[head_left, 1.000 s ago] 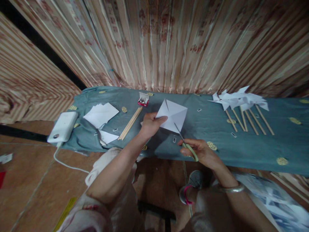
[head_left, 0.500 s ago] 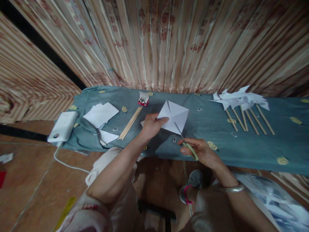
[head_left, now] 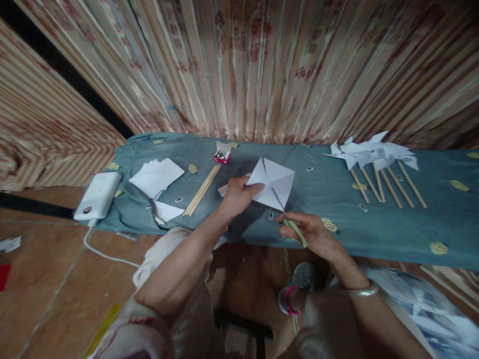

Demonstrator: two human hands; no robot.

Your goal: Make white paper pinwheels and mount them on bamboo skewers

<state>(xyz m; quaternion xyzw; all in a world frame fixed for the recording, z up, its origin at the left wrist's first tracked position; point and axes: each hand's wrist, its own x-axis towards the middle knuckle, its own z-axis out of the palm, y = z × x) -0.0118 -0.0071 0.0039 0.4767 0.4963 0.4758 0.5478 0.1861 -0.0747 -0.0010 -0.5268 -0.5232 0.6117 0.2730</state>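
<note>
My left hand (head_left: 241,193) pinches the left edge of a square white paper sheet (head_left: 282,178), thumb on top, above the table. The sheet has crease lines and a slit running in from its upper corner. In my right hand (head_left: 309,230) is a pair of scissors (head_left: 295,232) with pale green handles. Their blades reach in from the lower right corner toward the middle of the sheet. Partly hidden behind my left hand, another white paper piece lies on the cloth.
Several paper pinwheels (head_left: 374,152) on wooden sticks lie at the right. Left of my hands are wooden sticks (head_left: 202,191), a small red box (head_left: 222,155) of metal pins, stacked white paper (head_left: 157,177) and a white power bank (head_left: 98,195) with a cable. A teal cloth (head_left: 392,232) covers the table.
The paper and my left hand have shifted slightly to the right and down. The scissors stay at the lower right corner, their blades looking closer together.
</note>
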